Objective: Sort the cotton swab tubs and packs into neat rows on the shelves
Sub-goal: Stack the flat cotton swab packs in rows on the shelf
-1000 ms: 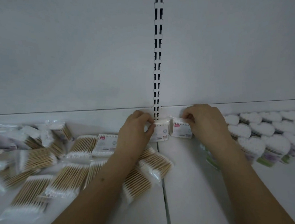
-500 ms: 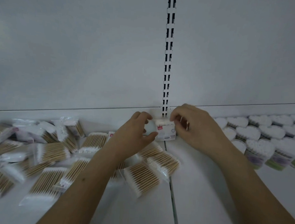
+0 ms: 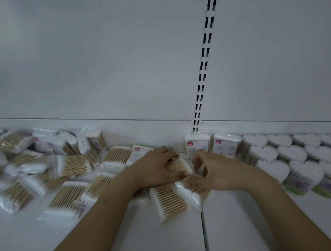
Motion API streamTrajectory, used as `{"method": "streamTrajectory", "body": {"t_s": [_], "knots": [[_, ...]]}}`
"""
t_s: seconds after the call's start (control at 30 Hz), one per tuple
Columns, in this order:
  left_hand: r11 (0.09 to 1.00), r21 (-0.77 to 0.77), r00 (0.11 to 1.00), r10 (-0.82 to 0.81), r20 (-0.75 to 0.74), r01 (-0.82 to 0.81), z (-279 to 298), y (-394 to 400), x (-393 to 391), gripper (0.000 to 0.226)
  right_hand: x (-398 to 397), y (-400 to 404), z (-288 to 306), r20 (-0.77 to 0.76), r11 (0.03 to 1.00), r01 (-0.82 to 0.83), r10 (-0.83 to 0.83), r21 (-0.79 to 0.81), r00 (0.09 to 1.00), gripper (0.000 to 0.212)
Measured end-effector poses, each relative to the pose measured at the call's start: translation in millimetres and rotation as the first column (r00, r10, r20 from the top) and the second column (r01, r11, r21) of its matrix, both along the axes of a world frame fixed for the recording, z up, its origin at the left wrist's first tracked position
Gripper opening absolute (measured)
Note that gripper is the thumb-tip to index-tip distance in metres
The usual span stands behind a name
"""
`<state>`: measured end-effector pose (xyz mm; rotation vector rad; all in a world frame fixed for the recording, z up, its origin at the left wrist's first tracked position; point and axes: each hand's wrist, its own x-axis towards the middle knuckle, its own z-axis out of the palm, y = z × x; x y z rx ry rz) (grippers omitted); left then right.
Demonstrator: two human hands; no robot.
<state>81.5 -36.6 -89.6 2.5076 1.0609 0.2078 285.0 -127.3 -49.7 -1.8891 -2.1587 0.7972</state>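
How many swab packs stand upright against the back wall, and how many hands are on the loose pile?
Upright packs: 2
Hands on the pile, left hand and right hand: 2
Total: 4

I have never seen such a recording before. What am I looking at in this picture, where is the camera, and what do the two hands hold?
There is no machine here. A person wears a camera on the head, so the one picture looks forward and down at their own two bare arms reaching over a white shelf.

On the shelf, to the left, lies a loose heap of flat clear packs of cotton swabs with wooden sticks. At the back, by the slotted upright, two packs stand upright side by side. To the right, heart-shaped tubs of swabs already sit in rows.

The left hand and the right hand meet in the middle. Both seem to grip one swab pack from the heap between them; blur hides the exact finger hold.
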Motion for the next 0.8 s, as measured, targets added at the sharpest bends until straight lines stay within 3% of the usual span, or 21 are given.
{"method": "streamTrajectory", "body": {"t_s": [0.23,0.4,0.53,0.67,0.8], "knots": [[0.998,0.023,0.967,0.057,0.249,-0.064,-1,-1,-1,0.026,-8,-2,-5,0.025,0.994,-0.038,0.036,0.102,0.999,0.070],[0.989,0.108,0.940,0.056,0.337,-0.098,1,-2,2,0.029,-9,-6,-5,0.085,0.987,-0.161,0.161,-0.011,0.983,0.070],[0.972,0.118,0.897,0.135,0.420,-0.201,4,-3,2,0.026,-8,-7,-5,0.133,0.976,-0.217,0.214,0.016,0.968,0.061],[0.933,0.053,0.801,0.274,0.532,-0.355,6,-3,1,0.046,-1,-7,6,0.052,0.989,-0.072,0.066,0.129,0.996,0.032],[0.942,0.107,0.883,0.255,0.394,-0.319,0,2,1,0.054,7,-1,2,0.090,0.971,0.016,-0.039,0.238,0.995,0.035]]}}
